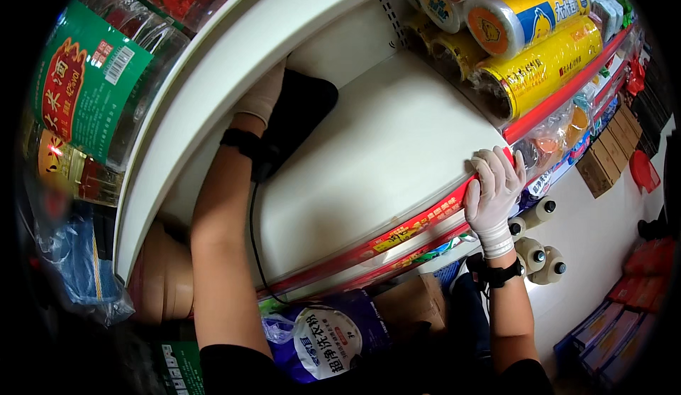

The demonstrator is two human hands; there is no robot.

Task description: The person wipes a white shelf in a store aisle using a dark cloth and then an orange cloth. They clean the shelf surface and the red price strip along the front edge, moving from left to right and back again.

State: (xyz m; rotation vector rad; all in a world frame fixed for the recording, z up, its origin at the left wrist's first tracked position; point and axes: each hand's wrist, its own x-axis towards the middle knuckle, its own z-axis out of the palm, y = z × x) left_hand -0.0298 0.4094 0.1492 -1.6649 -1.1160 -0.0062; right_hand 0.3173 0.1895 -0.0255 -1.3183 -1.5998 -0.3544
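Observation:
A white metal shelf [372, 145] with a red price-strip edge [425, 215] lies before me. My left hand [263, 94], in a white glove, reaches deep over the shelf, partly behind the curved white edge of the shelf above. Its fingers are hidden, so what it holds cannot be told. Beside that hand is a black shape [306, 108], either a dark object or a shadow. My right hand [495, 187], also gloved, has its fingers bent over the shelf's front edge at the right corner. Both wrists wear black straps, the left one with a cable.
Yellow-wrapped plastic film rolls [548, 70] stack at the right on the neighbouring shelf. Large labelled bottles [90, 81] stand on the upper shelf [213, 38] at left. Below are a purple washing powder bag [330, 336], a cardboard box [412, 302] and several black-capped bottles [548, 267] on the floor.

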